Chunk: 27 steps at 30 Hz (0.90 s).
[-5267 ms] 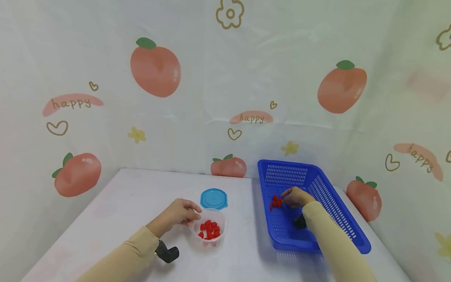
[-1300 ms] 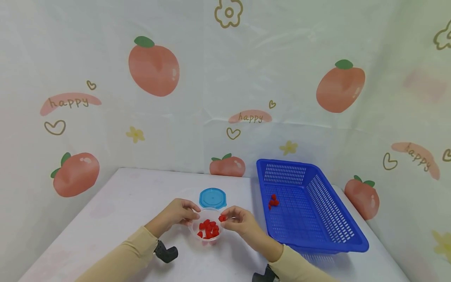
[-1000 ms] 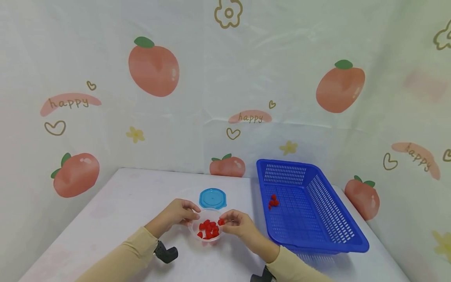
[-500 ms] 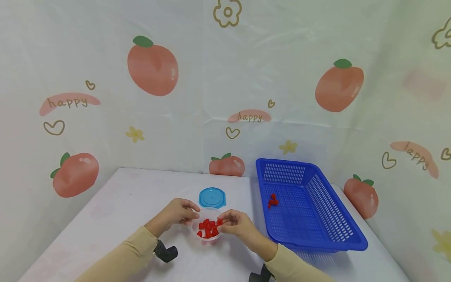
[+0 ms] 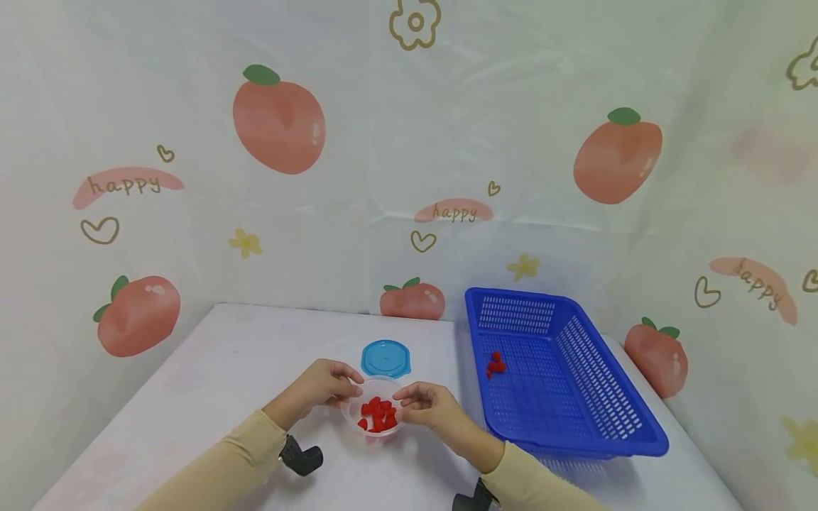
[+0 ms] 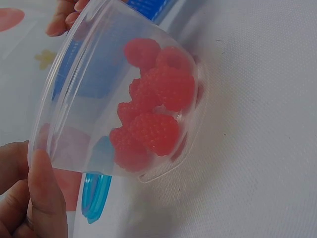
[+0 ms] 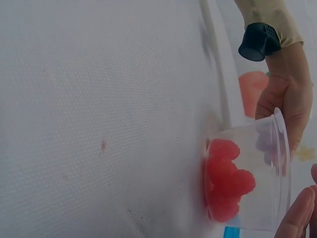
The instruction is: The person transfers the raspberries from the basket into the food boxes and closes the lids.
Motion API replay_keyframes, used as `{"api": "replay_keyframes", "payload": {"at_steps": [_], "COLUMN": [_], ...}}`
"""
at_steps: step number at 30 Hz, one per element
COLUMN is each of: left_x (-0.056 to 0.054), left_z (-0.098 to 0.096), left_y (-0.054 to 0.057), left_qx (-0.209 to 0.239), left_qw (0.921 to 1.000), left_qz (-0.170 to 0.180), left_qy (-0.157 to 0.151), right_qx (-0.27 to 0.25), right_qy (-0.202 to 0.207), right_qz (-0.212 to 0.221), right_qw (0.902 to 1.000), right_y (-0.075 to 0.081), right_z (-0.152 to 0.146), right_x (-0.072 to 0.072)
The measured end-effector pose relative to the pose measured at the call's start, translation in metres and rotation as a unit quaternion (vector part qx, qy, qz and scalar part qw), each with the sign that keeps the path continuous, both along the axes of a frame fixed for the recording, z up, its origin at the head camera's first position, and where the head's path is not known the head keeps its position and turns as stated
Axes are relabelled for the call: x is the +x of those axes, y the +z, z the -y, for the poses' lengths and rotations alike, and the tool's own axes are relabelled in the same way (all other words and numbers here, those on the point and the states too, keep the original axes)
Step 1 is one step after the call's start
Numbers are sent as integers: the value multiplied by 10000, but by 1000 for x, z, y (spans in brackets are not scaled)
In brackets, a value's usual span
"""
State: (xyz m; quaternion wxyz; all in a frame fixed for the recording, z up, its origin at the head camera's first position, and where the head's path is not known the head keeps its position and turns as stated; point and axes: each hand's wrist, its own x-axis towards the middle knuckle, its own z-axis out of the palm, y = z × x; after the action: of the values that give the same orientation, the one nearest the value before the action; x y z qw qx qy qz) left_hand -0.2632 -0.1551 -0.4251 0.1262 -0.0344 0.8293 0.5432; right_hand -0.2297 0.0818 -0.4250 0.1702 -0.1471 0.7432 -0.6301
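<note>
My left hand point(image 5: 319, 385) pinches the rim of a clear plastic tub point(image 6: 74, 106), which stands on the white table. Several red raspberries point(image 6: 156, 134) lie in a heap at the tub's bottom. Over the tub's right side hovers my right hand point(image 5: 434, 410), its thumb and forefinger parted with nothing between them. Its thumb point(image 7: 299, 210) is close to the rim in the right wrist view. A blue lid point(image 5: 386, 358) rests flat just behind the tub.
A blue slotted basket point(image 5: 578, 448) stands on the table at the right. A few more raspberries point(image 5: 496, 366) sit near its left wall. White cloth point(image 5: 409, 142) printed with peaches hangs behind the table.
My right hand came from the basket to the tub with a raspberry, lowered it inside the rim and let go of it. My left hand has stayed on the tub.
</note>
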Motion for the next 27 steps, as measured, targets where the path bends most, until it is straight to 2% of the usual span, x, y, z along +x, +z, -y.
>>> {"api": "replay_keyframes", "payload": {"at_steps": [17, 27], "left_x": [-1, 0], "left_z": [0, -1], "left_y": [-1, 0], "left_qx": [-34, -7], "left_qw": [10000, 10000], "left_qz": [-39, -64], "left_qy": [13, -13], "right_qx": [-87, -233], "right_qy": [12, -35], "right_qz": [95, -14], "right_qw": [9999, 9997], "right_y": [-7, 1], "right_z": [-1, -2], "right_x": [-4, -1]}}
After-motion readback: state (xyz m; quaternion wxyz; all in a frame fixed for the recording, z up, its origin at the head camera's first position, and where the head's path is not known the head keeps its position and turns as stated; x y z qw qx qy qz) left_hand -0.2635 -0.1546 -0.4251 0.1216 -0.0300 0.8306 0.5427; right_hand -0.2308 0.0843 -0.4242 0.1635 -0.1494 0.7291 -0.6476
